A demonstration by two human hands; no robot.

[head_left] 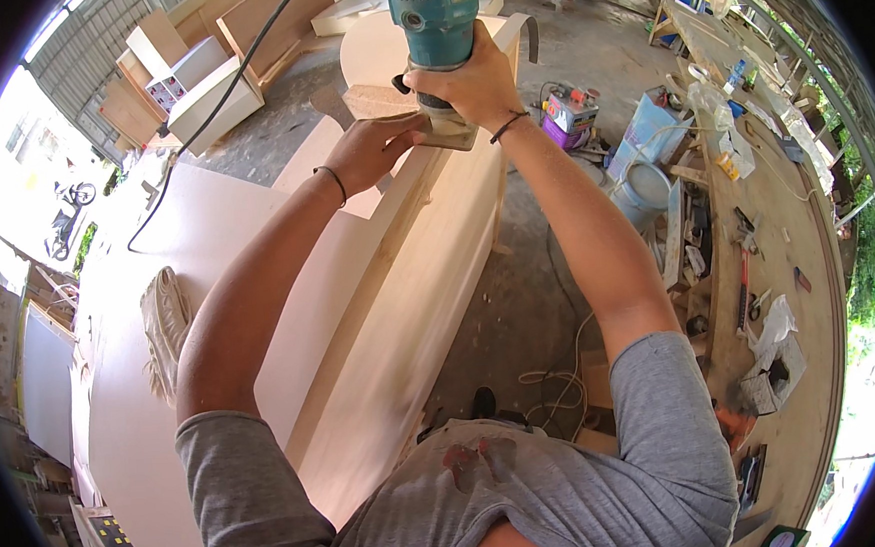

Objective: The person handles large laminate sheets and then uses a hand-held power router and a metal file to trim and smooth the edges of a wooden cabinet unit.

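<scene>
A teal trim router (434, 23) stands upright at the far end of a long wooden piece, its square base plate (451, 135) resting on the narrow top edge. My right hand (471, 79) is closed around the lower part of its body. Beside it, my left hand (378, 155) has its fingers bent and pressed against the base plate, low over the work; its thumb side is partly hidden. Under both hands runs the pale wooden piece (414, 305) with a smooth side face. A dark thin strip (531, 39) curls off its far end.
A wide pale panel (166, 420) spreads to my left, with a cloth glove (165, 315) on it. A black cord (217, 111) arcs across the upper left. At right, a workbench (795, 221) holds tools and bags; a bucket (643, 193) and paint can (570, 110) stand nearby.
</scene>
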